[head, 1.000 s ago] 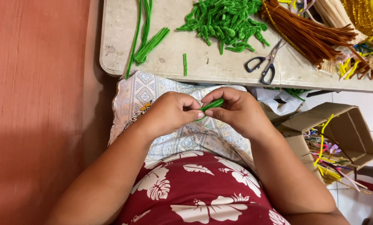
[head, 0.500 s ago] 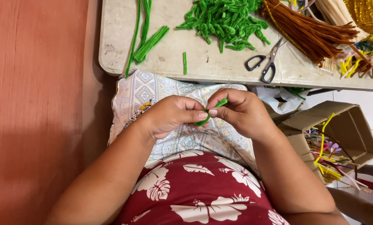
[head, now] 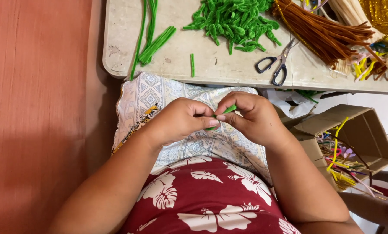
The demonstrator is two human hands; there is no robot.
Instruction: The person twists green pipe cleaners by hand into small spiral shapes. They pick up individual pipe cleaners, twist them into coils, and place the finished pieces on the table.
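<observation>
Left hand (head: 181, 121): fingers curled shut, pinching the green pipe cleaner piece (head: 228, 109) over the lap.
Right hand (head: 250, 115): closed on the same piece (probably bending it; mostly hidden).
Table (head: 228, 73): heap of green pieces (head: 233, 19), scissors (head: 275, 65), brown pipe cleaners (head: 328, 32).
Floor: cardboard box (head: 367, 138).

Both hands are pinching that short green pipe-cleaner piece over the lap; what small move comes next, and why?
Probably finish the bend: the left hand and right hand pinch the short green fuzzy pipe-cleaner piece together, and the pile of bent green pieces on the pale table suggests that shape.
</observation>
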